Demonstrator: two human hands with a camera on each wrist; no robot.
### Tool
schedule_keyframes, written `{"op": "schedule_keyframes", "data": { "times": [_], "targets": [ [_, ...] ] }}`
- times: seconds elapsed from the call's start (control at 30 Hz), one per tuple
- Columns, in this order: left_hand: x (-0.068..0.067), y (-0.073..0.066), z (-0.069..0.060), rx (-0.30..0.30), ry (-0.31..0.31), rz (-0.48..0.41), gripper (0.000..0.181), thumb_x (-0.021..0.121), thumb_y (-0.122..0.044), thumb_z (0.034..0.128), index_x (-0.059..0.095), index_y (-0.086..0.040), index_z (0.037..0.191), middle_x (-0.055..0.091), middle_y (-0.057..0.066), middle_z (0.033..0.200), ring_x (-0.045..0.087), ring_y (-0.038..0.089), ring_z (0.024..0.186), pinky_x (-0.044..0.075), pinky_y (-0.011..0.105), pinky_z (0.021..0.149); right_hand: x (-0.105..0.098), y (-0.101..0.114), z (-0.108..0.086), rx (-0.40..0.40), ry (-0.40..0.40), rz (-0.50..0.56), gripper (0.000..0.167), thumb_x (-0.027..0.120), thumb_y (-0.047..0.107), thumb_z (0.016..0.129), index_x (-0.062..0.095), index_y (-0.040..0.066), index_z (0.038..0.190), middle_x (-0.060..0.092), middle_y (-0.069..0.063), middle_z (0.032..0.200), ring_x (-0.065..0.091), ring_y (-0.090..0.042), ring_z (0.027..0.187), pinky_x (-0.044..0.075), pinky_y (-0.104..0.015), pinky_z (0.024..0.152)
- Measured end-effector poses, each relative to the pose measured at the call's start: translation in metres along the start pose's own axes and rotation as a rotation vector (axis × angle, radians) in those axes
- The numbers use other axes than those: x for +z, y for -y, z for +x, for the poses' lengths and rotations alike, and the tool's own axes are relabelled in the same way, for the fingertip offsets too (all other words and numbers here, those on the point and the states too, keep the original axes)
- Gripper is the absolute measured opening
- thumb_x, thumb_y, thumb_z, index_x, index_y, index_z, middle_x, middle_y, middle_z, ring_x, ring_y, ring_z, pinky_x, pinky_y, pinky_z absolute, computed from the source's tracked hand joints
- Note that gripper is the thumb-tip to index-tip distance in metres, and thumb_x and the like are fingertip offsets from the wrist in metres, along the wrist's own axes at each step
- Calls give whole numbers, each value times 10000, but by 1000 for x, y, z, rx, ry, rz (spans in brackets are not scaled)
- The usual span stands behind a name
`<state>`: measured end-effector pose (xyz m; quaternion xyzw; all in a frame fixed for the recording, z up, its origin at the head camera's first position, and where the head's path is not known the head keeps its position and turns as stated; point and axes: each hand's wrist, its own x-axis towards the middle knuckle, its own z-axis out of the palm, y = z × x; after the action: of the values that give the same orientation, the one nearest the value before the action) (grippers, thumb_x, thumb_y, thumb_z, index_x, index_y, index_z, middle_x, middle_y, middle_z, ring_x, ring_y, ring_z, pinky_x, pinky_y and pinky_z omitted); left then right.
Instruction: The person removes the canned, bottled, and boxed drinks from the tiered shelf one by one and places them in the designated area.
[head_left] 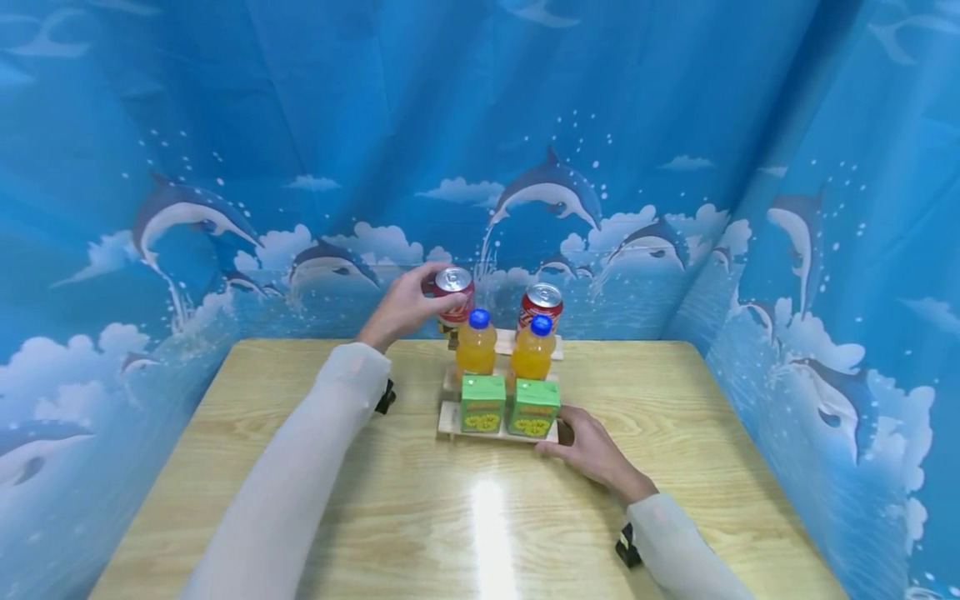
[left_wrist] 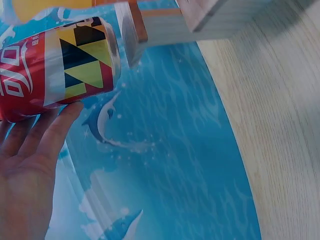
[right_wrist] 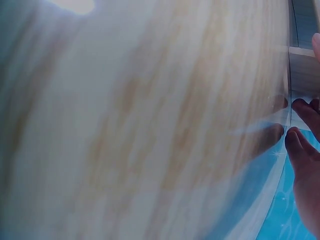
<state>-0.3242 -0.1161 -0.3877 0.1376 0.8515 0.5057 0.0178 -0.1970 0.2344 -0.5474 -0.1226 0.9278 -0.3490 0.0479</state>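
Observation:
My left hand [head_left: 408, 302] holds a red soda can [head_left: 454, 302] above the back left end of a stepped wooden rack [head_left: 448, 421]. In the left wrist view, the can [left_wrist: 60, 67] is apart from the rack's end [left_wrist: 131, 30], with the fingers along its side. A second red can [head_left: 542, 307] stands on the back step. Two orange juice bottles [head_left: 476, 348] with blue caps stand on the middle step, and two green juice boxes [head_left: 482, 404] on the front one. My right hand [head_left: 592, 450] grips the rack's front right corner, thumb in front; the right wrist view shows only some fingers [right_wrist: 302, 150].
The rack stands on a wood-grain table [head_left: 375, 517] towards its back edge. A blue dolphin-print curtain [head_left: 420, 125] hangs behind the table and along both sides.

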Motion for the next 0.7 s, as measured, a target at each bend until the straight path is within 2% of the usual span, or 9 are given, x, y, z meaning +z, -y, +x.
{"op": "schedule_keyframes", "data": {
  "times": [0.27, 0.7],
  "targets": [
    [-20, 12, -8, 4, -35, 28, 712, 814, -412, 999, 521, -150, 1593, 622, 139, 1509, 628, 337, 1345, 577, 535, 1127, 0, 0, -1, -2, -3, -5, 758, 892, 478, 897, 645, 75, 1489, 672, -151, 1503, 594, -417, 1433, 430, -661, 1230],
    [-46, 30, -24, -34, -72, 57, 729, 811, -411, 1002, 514, -124, 1603, 597, 179, 1535, 616, 371, 1371, 566, 559, 1132, 0, 0, -1, 9, 3, -2, 784, 887, 488, 899, 621, 83, 1515, 646, -145, 1539, 569, -408, 1465, 406, -649, 1256]
  ]
}}
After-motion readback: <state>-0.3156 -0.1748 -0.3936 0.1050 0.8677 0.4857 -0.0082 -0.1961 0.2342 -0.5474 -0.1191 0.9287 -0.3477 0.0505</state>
